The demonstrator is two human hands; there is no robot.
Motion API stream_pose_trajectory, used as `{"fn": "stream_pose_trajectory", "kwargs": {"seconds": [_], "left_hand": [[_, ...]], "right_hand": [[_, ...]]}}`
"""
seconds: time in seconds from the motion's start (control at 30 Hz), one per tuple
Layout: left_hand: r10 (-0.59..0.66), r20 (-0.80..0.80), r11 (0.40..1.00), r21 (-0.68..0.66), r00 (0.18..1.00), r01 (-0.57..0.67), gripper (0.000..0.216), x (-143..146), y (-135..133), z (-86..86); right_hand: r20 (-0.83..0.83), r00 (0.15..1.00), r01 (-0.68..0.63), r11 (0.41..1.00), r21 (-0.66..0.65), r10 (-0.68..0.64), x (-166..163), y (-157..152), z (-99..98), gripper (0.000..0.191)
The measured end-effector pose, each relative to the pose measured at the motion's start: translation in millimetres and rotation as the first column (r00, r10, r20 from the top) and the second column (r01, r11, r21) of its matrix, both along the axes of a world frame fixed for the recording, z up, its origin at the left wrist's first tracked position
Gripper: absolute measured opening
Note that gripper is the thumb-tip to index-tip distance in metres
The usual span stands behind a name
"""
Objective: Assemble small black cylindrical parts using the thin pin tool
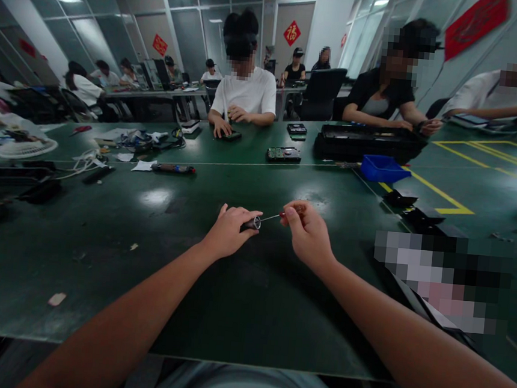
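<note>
My left hand (229, 232) is closed round a small dark cylinder with a silver rim (253, 222), held just above the green table (154, 251). My right hand (308, 233) pinches a thin metal bit with a red mark (274, 216), whose tip points at the cylinder's open end. The two hands are close together near the table's middle, a little way in front of me.
A blue bin (382, 168) and a long black tray (367, 142) stand at the right rear. A circuit board (284, 154) and a screwdriver (172, 168) lie further back. Cables and a white fan (26, 148) crowd the left. Several people sit across and around the table.
</note>
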State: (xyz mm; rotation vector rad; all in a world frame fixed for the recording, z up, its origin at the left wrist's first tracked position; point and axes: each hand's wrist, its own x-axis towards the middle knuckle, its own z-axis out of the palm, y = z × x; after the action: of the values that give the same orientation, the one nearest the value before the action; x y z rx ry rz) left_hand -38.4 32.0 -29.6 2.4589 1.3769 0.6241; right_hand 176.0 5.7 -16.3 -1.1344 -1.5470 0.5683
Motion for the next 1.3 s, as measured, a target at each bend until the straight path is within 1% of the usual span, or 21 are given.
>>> {"fn": "stream_pose_trajectory", "kwargs": {"seconds": [0.1,0.2,0.33,0.4,0.47,0.6,0.7,0.8,0.9,1.07,1.17,1.3], "left_hand": [[0.001,-0.017,1.0,0.002,1.0,-0.001,0.045,0,1,-1.3],[0.004,-0.034,1.0,-0.002,0.999,-0.004,0.044,-1,2,-1.4],[0.017,-0.026,1.0,-0.018,1.0,-0.017,0.041,-1,3,-0.4],[0.011,0.016,1.0,-0.026,1.0,-0.01,0.039,0,3,0.2],[0.005,0.092,0.999,-0.044,0.996,-0.001,0.036,1,2,0.8],[0.051,0.237,0.997,-0.069,0.97,-0.035,0.033,3,0,2.9],[0.068,0.258,0.995,-0.092,0.964,-0.045,0.034,4,-3,4.6],[0.053,0.218,0.992,-0.119,0.974,-0.028,0.037,4,-4,5.2],[0.026,0.15,0.994,-0.107,0.988,-0.01,0.037,5,-4,4.6],[-0.029,0.009,0.996,-0.081,1.0,0.03,0.02,5,-2,2.4],[-0.035,-0.047,0.999,-0.042,0.998,0.033,0.024,7,-3,0.8],[0.014,-0.156,1.0,0.008,0.988,-0.013,0.036,12,-5,-0.3]], "right_hand": [[0.093,0.996,-0.007,0.999,0.033,0.004,0,-2,2.3,0.017],[0.163,0.986,0.025,0.998,0.064,-0.035,-1,-3,4.5,0.015],[0.178,0.98,0.078,0.994,0.082,-0.092,0,-2,5.1,0.015],[0.154,0.983,0.089,0.993,0.072,-0.099,1,-1,4.3,0.015],[0.134,0.986,0.091,0.994,0.057,-0.098,1,0,3.4,0.016],[0.112,0.989,0.096,0.995,0.038,-0.1,1,0,1.2,0.016],[0.098,0.99,0.1,0.995,0.024,-0.101,1,1,-0.3,0.017],[0.09,0.991,0.099,0.995,0.016,-0.1,1,1,-1.0,0.017],[0.088,0.991,0.101,0.995,0.011,-0.102,1,2,-0.9,0.017],[0.09,0.991,0.1,0.995,0.004,-0.1,2,2,-1.7,0.018],[0.083,0.992,0.093,0.996,0.006,-0.093,2,1,-1.6,0.018],[0.075,0.993,0.093,0.996,0.001,-0.093,0,1,0.6,0.018]]}}
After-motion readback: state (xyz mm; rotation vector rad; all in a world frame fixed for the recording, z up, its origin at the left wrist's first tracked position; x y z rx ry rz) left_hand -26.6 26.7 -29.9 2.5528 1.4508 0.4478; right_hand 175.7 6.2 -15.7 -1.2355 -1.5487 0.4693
